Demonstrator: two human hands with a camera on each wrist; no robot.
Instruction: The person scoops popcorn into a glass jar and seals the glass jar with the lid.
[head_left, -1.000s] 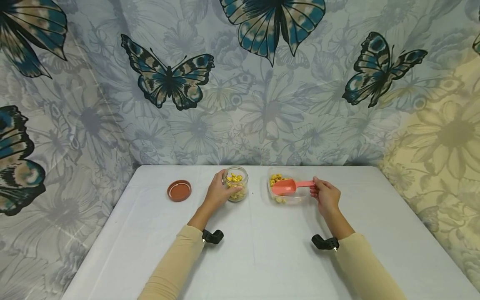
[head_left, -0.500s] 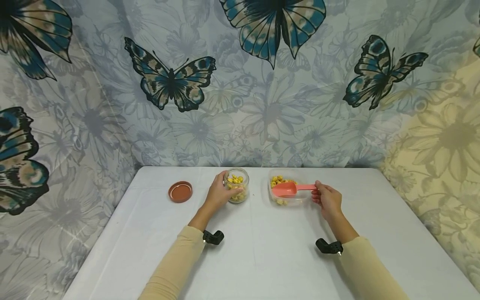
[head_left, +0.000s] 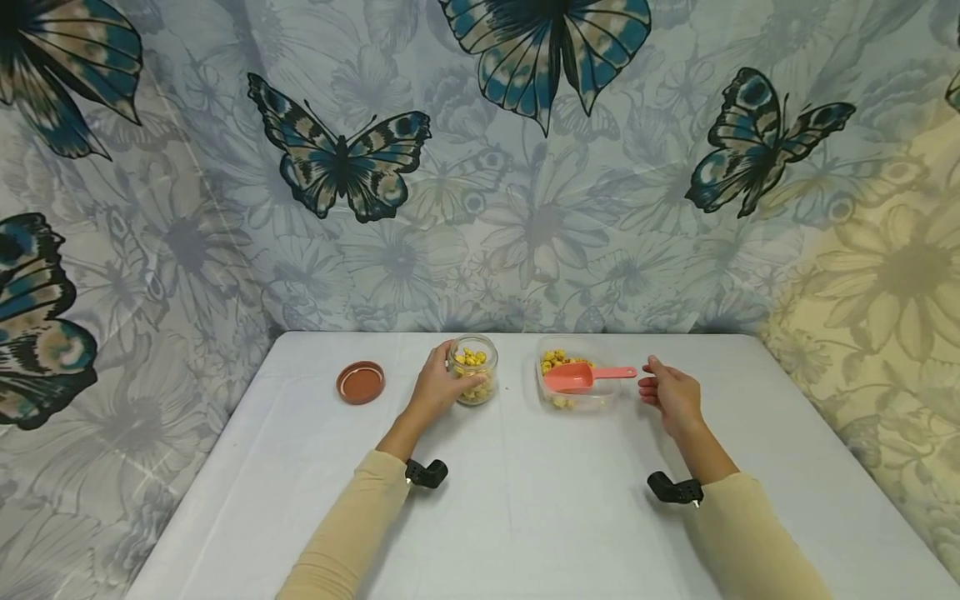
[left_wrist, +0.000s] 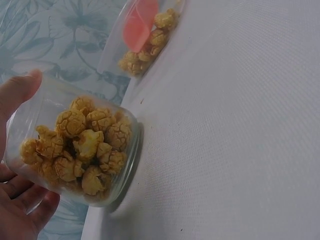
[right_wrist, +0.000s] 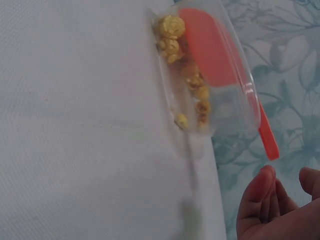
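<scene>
My left hand (head_left: 438, 383) grips the side of a glass jar (left_wrist: 112, 192) that stands upright and holds caramel popcorn (left_wrist: 70, 122). A coral scoop (head_left: 573, 377) lies in a clear plastic container (head_left: 600, 402), its handle resting over the right rim. Popcorn (right_wrist: 172, 27) sits in that container around and under the scoop. Just right of the handle's end, apart from it, is my right hand (head_left: 672, 397), with its fingers loosely bent and nothing between them. In the right wrist view a small gap shows between the handle (right_wrist: 268, 140) and the fingertips.
A reddish-brown round lid (head_left: 361, 382) lies on the white-covered table (head_left: 510, 500), left of the jar. Behind the table hangs a butterfly-print cloth (head_left: 540, 233). A tiny crumb (head_left: 506, 388) lies between jar and container.
My right hand has let go of the scoop's handle and moved a little to the right. The scoop stays in the container. My left hand stays on the jar.
</scene>
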